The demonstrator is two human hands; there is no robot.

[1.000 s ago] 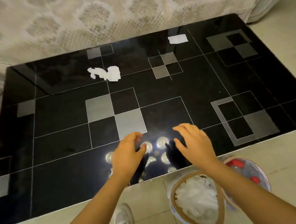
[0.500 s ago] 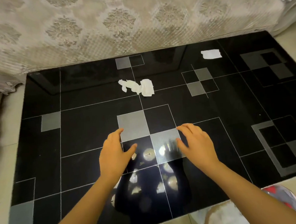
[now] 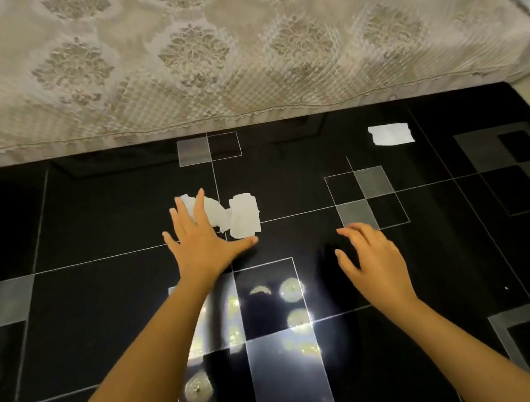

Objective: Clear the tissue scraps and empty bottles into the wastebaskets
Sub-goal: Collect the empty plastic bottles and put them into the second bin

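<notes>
Tissue scraps (image 3: 227, 214) lie under the flat, released left grip (image 3: 205, 239); right grip (image 3: 372, 257) hovers slack.

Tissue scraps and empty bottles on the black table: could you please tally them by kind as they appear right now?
Tissue scraps: 2, a torn scrap partly under the left hand and a squarish scrap at the far right.
Empty bottles: 0 in view.
Total: 2 on the table.
</notes>
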